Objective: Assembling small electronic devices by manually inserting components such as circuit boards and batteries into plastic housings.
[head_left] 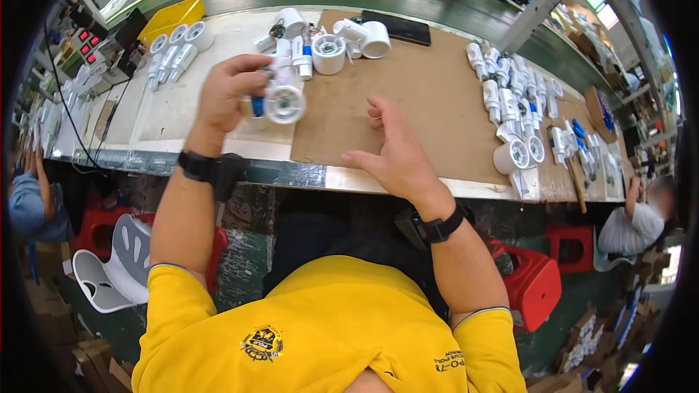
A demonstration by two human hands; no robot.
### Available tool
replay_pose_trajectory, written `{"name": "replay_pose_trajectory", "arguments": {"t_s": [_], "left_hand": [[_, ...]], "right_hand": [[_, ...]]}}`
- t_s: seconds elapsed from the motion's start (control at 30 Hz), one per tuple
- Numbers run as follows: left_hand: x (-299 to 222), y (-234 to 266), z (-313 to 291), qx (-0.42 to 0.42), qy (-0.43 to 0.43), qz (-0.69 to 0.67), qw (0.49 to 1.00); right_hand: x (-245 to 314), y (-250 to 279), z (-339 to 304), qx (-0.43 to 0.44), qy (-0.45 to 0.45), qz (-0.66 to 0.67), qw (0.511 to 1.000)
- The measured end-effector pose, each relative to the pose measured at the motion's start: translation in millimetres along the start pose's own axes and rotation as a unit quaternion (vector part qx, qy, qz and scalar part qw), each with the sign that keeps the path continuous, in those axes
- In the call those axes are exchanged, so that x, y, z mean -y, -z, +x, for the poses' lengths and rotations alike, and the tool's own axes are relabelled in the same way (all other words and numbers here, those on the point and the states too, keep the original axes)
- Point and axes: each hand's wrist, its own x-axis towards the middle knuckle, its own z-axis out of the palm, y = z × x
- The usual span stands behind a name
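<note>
My left hand (231,94) is closed on a white plastic device with a round, cup-like head (285,105), held just above the table's near left part. Its upper end is blurred, and a small blue piece shows beside my fingers. My right hand (397,153) hovers over the brown cardboard sheet (429,94), thumb and fingers apart, holding nothing. Beyond my left hand stand a white round housing with parts inside (329,54), a white tube with a blue band (302,57) and another white device lying over a round cup (375,40).
Several white devices (502,94) lie grouped on the right. At the left are more white devices (173,62), a yellow bin (172,20) and a box with red digits (89,45). A black flat object (397,28) lies at the back. Other people sit at both sides.
</note>
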Motion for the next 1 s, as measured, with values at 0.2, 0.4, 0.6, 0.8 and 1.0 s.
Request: {"name": "replay_pose_trajectory", "arguments": {"t_s": [0.2,0.4,0.6,0.8,1.0], "left_hand": [[28.6,90.4,27.6,-0.062,0.000,-0.108,0.992],[51.7,76.7,58.8,-0.162,0.053,-0.145,0.975],[52.5,42.5,58.6,-0.244,0.015,-0.044,0.969],[17.5,13.9,33.4,-0.289,0.162,0.179,0.926],[10.8,-39.7,4.9,-0.237,-0.164,0.123,0.950]], "right_hand": [[-15.7,12.2,6.8,-0.015,-0.074,-0.001,0.997],[-52.1,71.5,21.8,-0.114,-0.101,-0.118,0.981],[-103.7,151.5,110.9,-0.140,-0.266,-0.369,0.879],[-150.2,142.7,139.2,-0.184,-0.277,-0.521,0.786],[-110.8,123.5,114.6,-0.130,-0.226,-0.465,0.846]]}}
